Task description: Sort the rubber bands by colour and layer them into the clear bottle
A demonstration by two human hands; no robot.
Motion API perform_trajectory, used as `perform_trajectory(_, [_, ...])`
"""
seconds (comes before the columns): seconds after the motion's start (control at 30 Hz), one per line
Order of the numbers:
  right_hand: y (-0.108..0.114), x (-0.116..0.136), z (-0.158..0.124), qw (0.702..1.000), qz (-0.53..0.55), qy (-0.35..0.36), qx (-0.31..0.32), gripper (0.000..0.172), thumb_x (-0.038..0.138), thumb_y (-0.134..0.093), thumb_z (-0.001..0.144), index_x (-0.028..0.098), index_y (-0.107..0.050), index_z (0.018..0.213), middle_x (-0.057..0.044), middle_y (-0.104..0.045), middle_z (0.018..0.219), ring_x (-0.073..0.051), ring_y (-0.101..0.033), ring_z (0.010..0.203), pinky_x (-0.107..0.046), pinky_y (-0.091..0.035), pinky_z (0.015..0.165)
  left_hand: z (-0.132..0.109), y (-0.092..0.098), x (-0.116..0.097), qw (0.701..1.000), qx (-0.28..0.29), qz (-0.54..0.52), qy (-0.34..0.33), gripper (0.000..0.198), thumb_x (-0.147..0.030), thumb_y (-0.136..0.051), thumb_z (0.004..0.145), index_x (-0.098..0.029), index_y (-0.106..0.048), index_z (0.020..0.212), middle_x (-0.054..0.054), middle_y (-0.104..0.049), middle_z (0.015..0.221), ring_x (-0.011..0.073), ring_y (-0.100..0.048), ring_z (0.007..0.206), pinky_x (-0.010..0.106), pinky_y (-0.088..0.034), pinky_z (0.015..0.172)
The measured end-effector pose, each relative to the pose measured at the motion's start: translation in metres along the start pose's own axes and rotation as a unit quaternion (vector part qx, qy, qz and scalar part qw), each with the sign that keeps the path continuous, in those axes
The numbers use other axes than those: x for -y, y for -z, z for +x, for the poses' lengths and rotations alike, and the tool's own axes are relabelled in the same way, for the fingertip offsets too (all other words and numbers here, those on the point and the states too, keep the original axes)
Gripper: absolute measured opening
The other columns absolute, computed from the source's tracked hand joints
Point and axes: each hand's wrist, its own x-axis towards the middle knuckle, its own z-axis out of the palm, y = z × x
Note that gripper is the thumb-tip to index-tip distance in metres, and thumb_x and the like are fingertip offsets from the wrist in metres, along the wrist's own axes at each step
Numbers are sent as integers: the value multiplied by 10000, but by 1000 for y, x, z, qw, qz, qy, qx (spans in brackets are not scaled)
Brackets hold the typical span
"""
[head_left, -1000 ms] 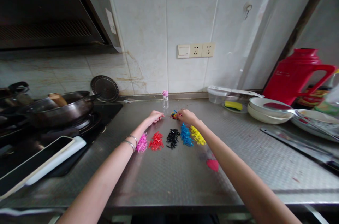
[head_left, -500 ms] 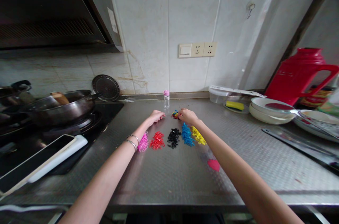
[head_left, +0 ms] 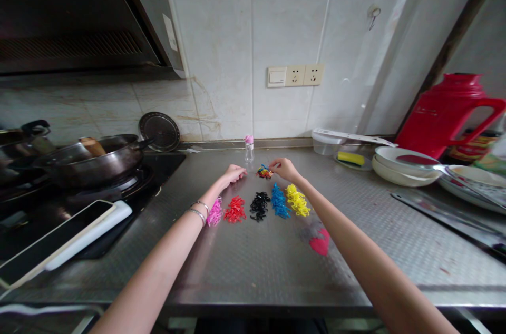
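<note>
A small mixed-colour pile of what look like little rubber bands (head_left: 264, 172) lies on the metal counter. At its right edge is my right hand (head_left: 285, 169), thumb and fingers pinched together; whatever is between them is too small to make out. My left hand (head_left: 233, 174) rests left of that pile with its fingers closed, and I cannot tell if they hold anything. Nearer to me, sorted piles form a row: pink bands (head_left: 214, 212), partly behind my left wrist, red bands (head_left: 235, 209), black bands (head_left: 260, 206), blue bands (head_left: 280, 200) and yellow bands (head_left: 298, 200).
A small clear bottle with a pink cap (head_left: 249, 148) stands behind my hands. On the left are a stove with a pan (head_left: 114, 160) and a phone on a white stand (head_left: 59, 239). Bowls (head_left: 405, 173), a knife (head_left: 443, 218) and a red thermos (head_left: 438, 118) are at right.
My right hand has shifted slightly to the right, uncovering more of the mixed pile and the yellow bands. My left hand stays nearly where it was.
</note>
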Motion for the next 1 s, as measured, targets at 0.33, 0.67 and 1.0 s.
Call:
perform_trajectory(0.33, [25, -4, -18, 980, 71, -50, 177, 200, 258, -585, 622, 137, -693, 740, 5, -617, 596, -66, -468, 454, -139, -354, 378, -12, 0, -12, 1000, -10, 21, 11, 176, -276, -562, 669, -106, -604, 653, -41, -429, 442, 28, -290, 355, 169, -140, 359])
perform_trajectory(0.67, [23, -46, -26, 994, 35, -61, 78, 247, 303, -519, 686, 116, -677, 722, -6, -585, 527, -88, -498, 467, -165, -344, 429, -10, -1, -10, 1000, -1, 13, 6, 163, -248, -539, 672, -98, -601, 661, -42, -432, 466, 24, -279, 343, 178, -126, 356])
perform_trajectory(1.0, [13, -86, -35, 993, 71, -92, -20, 290, 356, -486, 704, 132, -668, 678, -33, -644, 587, -110, -547, 503, -183, -378, 493, 0, -5, -6, 999, -4, 49, -7, 242, -315, -564, 676, -105, -628, 780, -38, -458, 482, 29, -278, 331, 183, -159, 356])
